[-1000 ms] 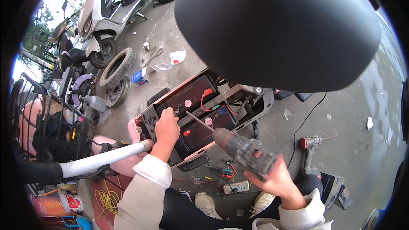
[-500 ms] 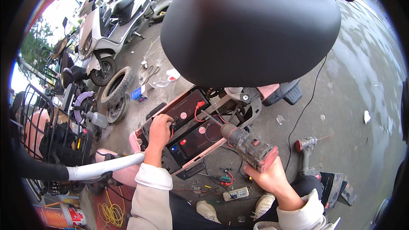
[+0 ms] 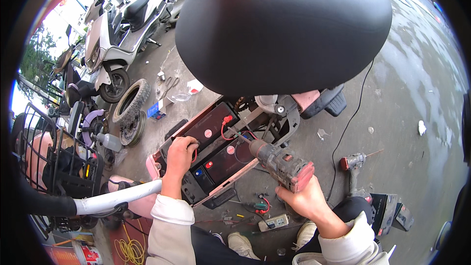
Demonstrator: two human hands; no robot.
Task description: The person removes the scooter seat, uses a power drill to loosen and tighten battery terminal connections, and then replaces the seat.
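Head view: your worn grey-and-red cordless drill sits at lower centre, its bit angled up-left into the open battery bay of the scooter, tip near the red cable on top of the black rectangular batteries. Your right hand is wrapped fully around the drill's grip from below, fingers closed tight on it. Your left hand rests on the near-left rim of the bay, fingers curled down over the edge against a battery; whether it pinches anything you cannot tell. Both cuffs are cream-coloured sleeves. Above the bay the big black scooter seat stands tipped up, filling the upper middle of the picture. On the wet concrete to your right lies a second red-nosed power drill, well apart from the one you hold, with a thin black cord running past it. Near your shoes lies a white power strip. Left of the bay sits a loose black tyre, with parked scooters beyond.
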